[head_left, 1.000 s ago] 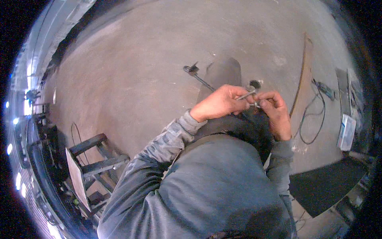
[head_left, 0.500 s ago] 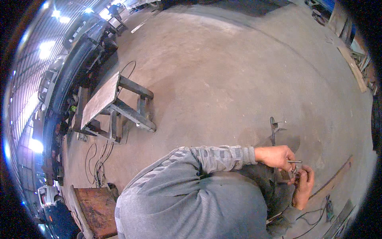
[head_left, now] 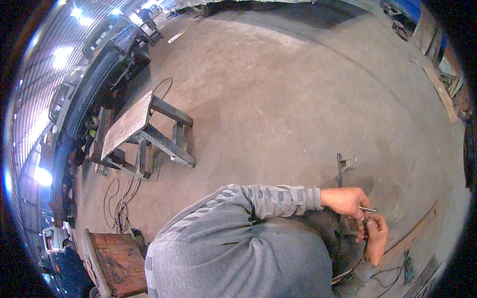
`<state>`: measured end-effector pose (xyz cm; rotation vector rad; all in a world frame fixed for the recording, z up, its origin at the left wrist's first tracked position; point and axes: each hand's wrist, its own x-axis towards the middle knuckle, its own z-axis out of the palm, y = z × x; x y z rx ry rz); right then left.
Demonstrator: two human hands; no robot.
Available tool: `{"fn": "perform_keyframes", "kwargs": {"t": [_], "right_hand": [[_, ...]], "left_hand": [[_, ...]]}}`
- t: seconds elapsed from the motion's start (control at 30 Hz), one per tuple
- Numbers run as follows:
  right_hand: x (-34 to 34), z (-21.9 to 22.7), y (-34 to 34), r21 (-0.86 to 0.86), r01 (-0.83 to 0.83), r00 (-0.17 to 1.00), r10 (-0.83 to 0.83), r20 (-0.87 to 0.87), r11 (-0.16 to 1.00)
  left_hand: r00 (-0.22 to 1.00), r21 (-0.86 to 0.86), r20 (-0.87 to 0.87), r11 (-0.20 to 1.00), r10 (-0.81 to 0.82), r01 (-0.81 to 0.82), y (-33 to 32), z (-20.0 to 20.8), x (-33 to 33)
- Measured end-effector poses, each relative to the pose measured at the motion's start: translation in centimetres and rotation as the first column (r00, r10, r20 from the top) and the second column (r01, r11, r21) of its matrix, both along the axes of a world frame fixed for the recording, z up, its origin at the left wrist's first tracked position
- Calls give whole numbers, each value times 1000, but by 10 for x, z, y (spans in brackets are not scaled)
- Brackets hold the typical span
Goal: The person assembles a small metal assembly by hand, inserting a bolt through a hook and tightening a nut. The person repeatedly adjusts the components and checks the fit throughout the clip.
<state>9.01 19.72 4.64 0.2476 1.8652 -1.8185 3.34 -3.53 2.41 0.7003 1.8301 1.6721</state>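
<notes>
My left hand (head_left: 345, 200) reaches across in a grey checked sleeve, its fingers curled closed. A short thin metal rod (head_left: 368, 209) sticks out of that hand to the right. Just below, my right hand (head_left: 377, 237) has bent fingers that meet the left fingertips; what they pinch is too small and covered to name. Beneath both hands is a dark metal part (head_left: 348, 226), mostly hidden by my arm and leg. A dark bar with a rounded top end (head_left: 340, 169) extends beyond it over the floor.
A wooden stool (head_left: 130, 121) stands on the concrete floor (head_left: 258, 109) to the left. Cables (head_left: 121, 206) and a rusty brown panel (head_left: 118, 263) lie nearer. A long strip (head_left: 412, 231) and dark wires (head_left: 395, 273) are at right. Vehicles line the left wall.
Both hands have shifted slightly downward in the picture. The rod, level before, now slopes down to the right, and my right fingers have curled in closer to the left ones.
</notes>
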Motion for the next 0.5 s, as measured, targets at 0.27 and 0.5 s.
{"fn": "perform_keyframes", "kwargs": {"t": [0.27,0.5], "right_hand": [[-9,-18,-5,-45,165,920,-171,-353,985],[-6,-22,7,64,36,889,-3,-458,997]], "left_hand": [[999,-23,-37,999,23,-24,-1,3,-12],[999,-27,-32,999,22,-23,-3,13,-14]]}}
